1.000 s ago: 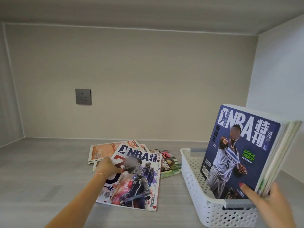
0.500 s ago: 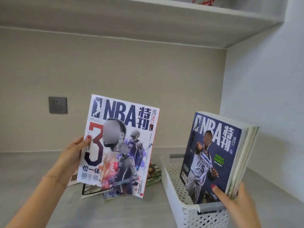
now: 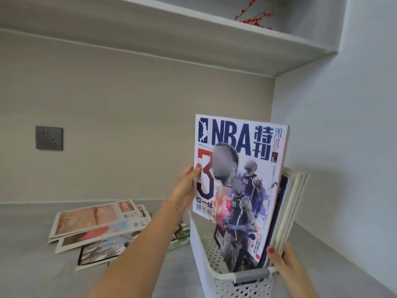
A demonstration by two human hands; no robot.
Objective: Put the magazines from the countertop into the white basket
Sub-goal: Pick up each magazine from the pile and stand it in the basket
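Our left hand (image 3: 185, 186) grips the white-covered magazine (image 3: 238, 179) upright over the white basket (image 3: 200, 252). Our right hand (image 3: 285, 263) pinches the standing stack (image 3: 289, 211) (thumb in front).

Back wall (image 3: 137, 117): standing beige and plain, carrying a grey socket plate (image 3: 49, 138).
Right wall (image 3: 343, 125): showing pale and white.
Shelf (image 3: 193, 37): running overhead, holding red berry twigs (image 3: 254, 17).
Desk (image 3: 25, 254): lying grey.
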